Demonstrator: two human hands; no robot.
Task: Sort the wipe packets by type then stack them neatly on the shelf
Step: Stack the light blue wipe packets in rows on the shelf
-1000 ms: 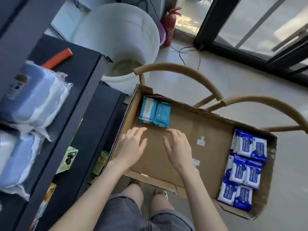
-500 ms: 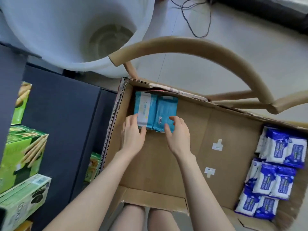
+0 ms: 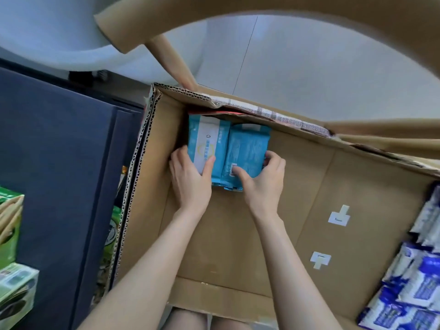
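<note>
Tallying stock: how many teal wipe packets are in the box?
2 on top, side by side: white-banded packet in the left hand, plain teal packet in the right hand. More may be stacked beneath.

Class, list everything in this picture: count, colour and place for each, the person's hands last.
cardboard box: one, brown, centre.
teal wipe packets: at least two, box's far left corner.
blue-and-white wipe packets: several, box's right end.
stickers: two, white, box floor.
chair: one, tan, across the top.
tub: one, white, top left.
shelf unit: one, dark, left.
green cartons: at least two, left edge.
left hand: one, grips the left teal packet.
right hand: one, grips the right teal packet.
</note>
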